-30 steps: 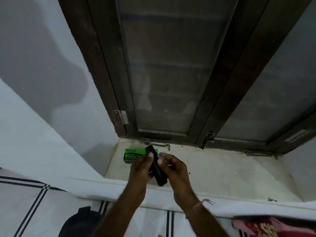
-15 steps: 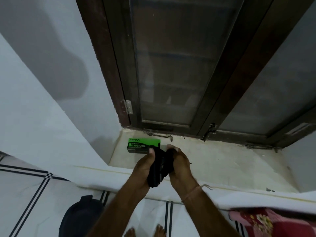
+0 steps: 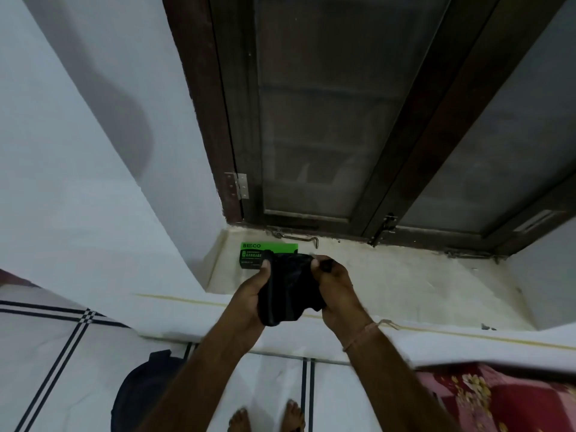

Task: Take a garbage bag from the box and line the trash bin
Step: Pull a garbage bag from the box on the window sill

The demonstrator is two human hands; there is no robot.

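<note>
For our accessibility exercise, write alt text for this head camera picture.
Two bare hands, left hand and right hand, hold a crumpled black garbage bag over a window sill. A green box lies on the sill behind them, below a dark window frame.

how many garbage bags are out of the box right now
1: a crumpled black plastic garbage bag held between the left hand and right hand, in front of the green cardboard box on the sill. More may be inside the box.

Black garbage bag point(image 3: 291, 288); green-and-black box point(image 3: 258, 254); white floor point(image 3: 62, 353), dark double stripes.
</note>
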